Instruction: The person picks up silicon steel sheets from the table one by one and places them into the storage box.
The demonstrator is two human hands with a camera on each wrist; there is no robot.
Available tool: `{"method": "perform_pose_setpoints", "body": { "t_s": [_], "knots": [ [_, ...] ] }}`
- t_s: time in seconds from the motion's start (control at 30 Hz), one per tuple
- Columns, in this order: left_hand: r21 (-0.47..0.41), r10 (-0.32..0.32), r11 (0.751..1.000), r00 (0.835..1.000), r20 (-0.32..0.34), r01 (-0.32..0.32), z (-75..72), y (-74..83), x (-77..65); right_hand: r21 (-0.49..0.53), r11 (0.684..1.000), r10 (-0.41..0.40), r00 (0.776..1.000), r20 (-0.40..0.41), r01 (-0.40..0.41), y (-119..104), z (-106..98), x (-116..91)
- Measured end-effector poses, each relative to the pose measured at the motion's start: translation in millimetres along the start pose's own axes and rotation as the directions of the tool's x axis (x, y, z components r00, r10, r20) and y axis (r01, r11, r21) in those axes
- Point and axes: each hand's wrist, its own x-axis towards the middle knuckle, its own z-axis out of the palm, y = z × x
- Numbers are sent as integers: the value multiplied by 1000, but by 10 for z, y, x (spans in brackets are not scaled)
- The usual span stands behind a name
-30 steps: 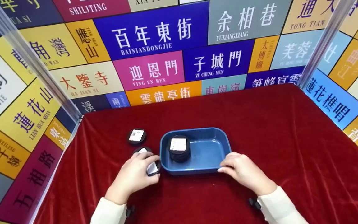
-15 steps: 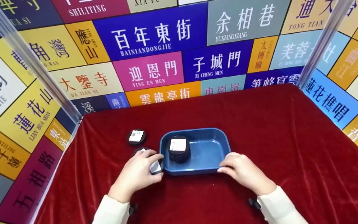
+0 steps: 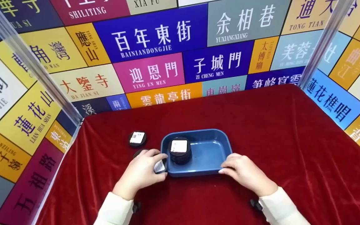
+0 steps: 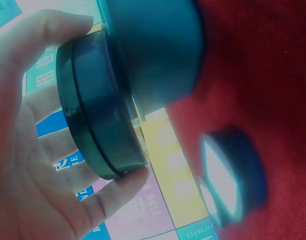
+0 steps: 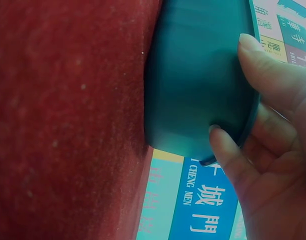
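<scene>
My left hand (image 3: 144,170) grips a round black lidded tub (image 3: 160,166) with a white label, thumb and fingers around its edge. In the left wrist view the tub (image 4: 100,107) is tipped on its side, raised beside the wall of the blue bin. In the head view it overlaps the bin's left rim. My right hand (image 3: 245,170) pinches the front right corner of this rectangular blue bin (image 3: 195,171), thumb and fingers at its rim (image 5: 203,80). Inside, at the left, stands a stack of similar black tubs (image 3: 180,150), the top one labelled white.
Another black tub (image 3: 137,138) sits on the red cloth (image 3: 261,118) left of the bin. One more tub (image 3: 137,153) is mostly hidden behind my left hand. A wall of colourful lettered panels (image 3: 155,37) rises behind the table.
My left hand has shifted a little to the right with the tub, up to the bin's left rim. The right hand stays on the bin's corner.
</scene>
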Motion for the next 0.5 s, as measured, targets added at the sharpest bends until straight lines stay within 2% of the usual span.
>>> {"method": "perform_pose_setpoints", "body": {
  "t_s": [0.27, 0.5],
  "knots": [
    [-1, 30, 1000, 1000, -1, -30, 14, 33, 67, 12, 1000, 15, 1000, 3, -15, -10, -7, -10],
    [-16, 48, 999, 999, 23, -48, 13, 74, 123, 17, 1000, 18, 1000, -1, -18, -2, 8, -19]
  ]
}}
